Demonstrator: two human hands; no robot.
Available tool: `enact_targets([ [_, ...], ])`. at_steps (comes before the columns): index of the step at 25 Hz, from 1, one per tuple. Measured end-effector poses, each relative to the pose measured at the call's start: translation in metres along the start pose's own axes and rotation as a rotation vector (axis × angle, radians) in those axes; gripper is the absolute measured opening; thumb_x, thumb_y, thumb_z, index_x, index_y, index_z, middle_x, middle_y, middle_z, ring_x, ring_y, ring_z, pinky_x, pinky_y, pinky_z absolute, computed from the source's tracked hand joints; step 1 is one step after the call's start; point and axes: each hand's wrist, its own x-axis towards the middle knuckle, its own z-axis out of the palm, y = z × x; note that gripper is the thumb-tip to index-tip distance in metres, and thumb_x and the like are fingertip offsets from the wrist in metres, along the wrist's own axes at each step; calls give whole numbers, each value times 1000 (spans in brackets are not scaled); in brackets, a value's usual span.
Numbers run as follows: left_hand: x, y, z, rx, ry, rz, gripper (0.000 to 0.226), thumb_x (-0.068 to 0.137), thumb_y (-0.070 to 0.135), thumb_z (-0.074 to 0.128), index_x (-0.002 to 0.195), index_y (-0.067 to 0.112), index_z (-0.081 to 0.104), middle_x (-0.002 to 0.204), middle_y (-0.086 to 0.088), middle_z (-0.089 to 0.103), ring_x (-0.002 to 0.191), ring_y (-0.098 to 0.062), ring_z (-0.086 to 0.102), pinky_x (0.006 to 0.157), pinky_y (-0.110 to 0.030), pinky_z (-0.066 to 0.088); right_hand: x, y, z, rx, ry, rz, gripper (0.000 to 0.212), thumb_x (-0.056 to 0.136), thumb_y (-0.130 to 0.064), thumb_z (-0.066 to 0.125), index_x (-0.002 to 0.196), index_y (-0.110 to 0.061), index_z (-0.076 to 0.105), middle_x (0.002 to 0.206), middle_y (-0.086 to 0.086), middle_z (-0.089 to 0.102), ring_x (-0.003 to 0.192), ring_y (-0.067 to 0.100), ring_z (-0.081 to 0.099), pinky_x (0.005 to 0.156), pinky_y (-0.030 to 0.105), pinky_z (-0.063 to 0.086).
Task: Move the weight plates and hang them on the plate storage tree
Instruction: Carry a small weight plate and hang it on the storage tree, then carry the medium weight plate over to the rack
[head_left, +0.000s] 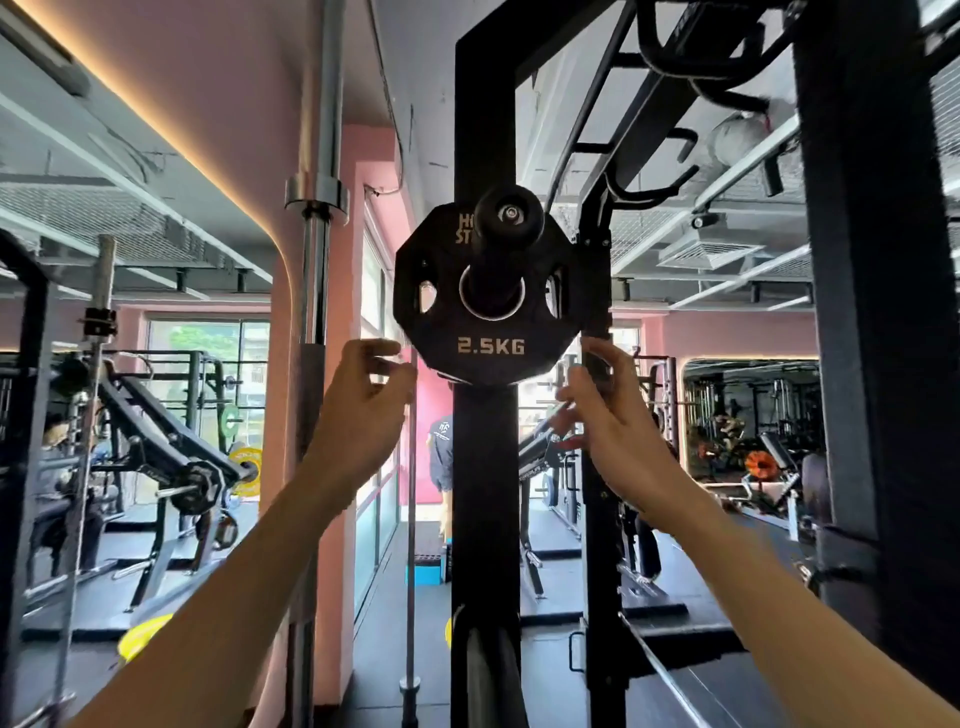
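- Up at 12 o'clock, your 2.5KG plate (488, 296) hangs on the peg (508, 214) of the black upright (485, 467).
- Your left hand (363, 405) sits at the plate's 8 o'clock, fingers loosely curled, holding nothing.
- Your right hand (605, 415) is at its 4 o'clock, fingers spread, also empty.

Pink walls (218, 104), a dark floor (571, 670), bright windows (208, 358) and a glowing ceiling light strip (156, 130) surround the gym machines (171, 452).
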Motion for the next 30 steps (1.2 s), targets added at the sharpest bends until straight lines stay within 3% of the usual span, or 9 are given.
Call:
enact_targets([
  [4, -88, -6, -24, -43, -75, -70, 23, 82, 46, 59, 101, 35, 60, 95, 16, 67, 94, -14, 69, 89, -43, 55, -76, -7, 1, 65, 19, 49, 30, 91, -48, 45, 118, -39, 51, 99, -2, 65, 77, 14, 66, 62, 24, 52],
  [6, -133, -14, -32, -70, -111, -128, 20, 76, 50, 60, 93, 39, 63, 95, 17, 68, 95, -15, 69, 88, -41, 54, -118, -5, 4, 87, 45, 102, 23, 93, -44, 46, 111, -34, 57, 88, -9, 66, 73, 12, 63, 59, 28, 50],
  [8, -183, -25, -42, -86, -151, -207, 14, 77, 47, 61, 89, 41, 64, 95, 16, 69, 96, -17, 68, 85, -37, 52, -166, 1, 8, 68, 64, 179, 18, 99, -38, 46, 105, -28, 61, 90, -1, 66, 74, 15, 62, 60, 33, 49],
  [14, -317, -53, -84, -16, -228, -429, 15, 75, 54, 57, 86, 46, 64, 92, 17, 69, 92, -9, 66, 86, -35, 52, -308, 5, 14, -3, 79, 501, 23, 103, -27, 43, 98, -17, 63, 94, 6, 67, 76, 19, 63, 61, 32, 49],
  [17, -381, -60, -101, 0, -298, -548, 6, 87, 44, 58, 88, 44, 64, 93, 18, 69, 96, -9, 67, 87, -33, 52, -384, 6, 12, -53, 79, 668, 23, 102, -26, 46, 98, -14, 65, 88, 4, 68, 74, 18, 65, 60, 29, 50],
  [19, -424, -70, -109, 12, -314, -672, 7, 95, 34, 57, 92, 34, 64, 94, 12, 70, 95, -12, 68, 89, -37, 54, -435, 7, 8, -93, 77, 780, 23, 102, -26, 48, 95, -14, 66, 82, 3, 68, 70, 16, 64, 58, 29, 49],
  [21, -469, -79, -113, 50, -365, -806, 8, 93, 39, 58, 90, 34, 63, 95, 3, 71, 93, -14, 69, 87, -41, 54, -486, 7, 0, -136, 87, 899, 23, 102, -27, 48, 91, -16, 66, 78, 0, 67, 68, 15, 63, 58, 31, 48],
  [23, -517, -87, -114, 91, -429, -920, 12, 85, 51, 58, 84, 41, 62, 94, 2, 70, 89, -16, 68, 83, -41, 52, -536, 8, -9, -168, 84, 1017, 25, 102, -30, 48, 90, -17, 65, 79, 1, 67, 68, 15, 64, 57, 32, 50],
  [30, -681, -75, -95, 291, -777, -1282, 11, 98, 40, 52, 94, 31, 57, 102, 2, 64, 93, -15, 63, 79, -34, 49, -723, -12, -70, -236, 107, 1495, 31, 102, -36, 47, 88, -14, 63, 78, 5, 65, 68, 19, 60, 54, 33, 47],
])
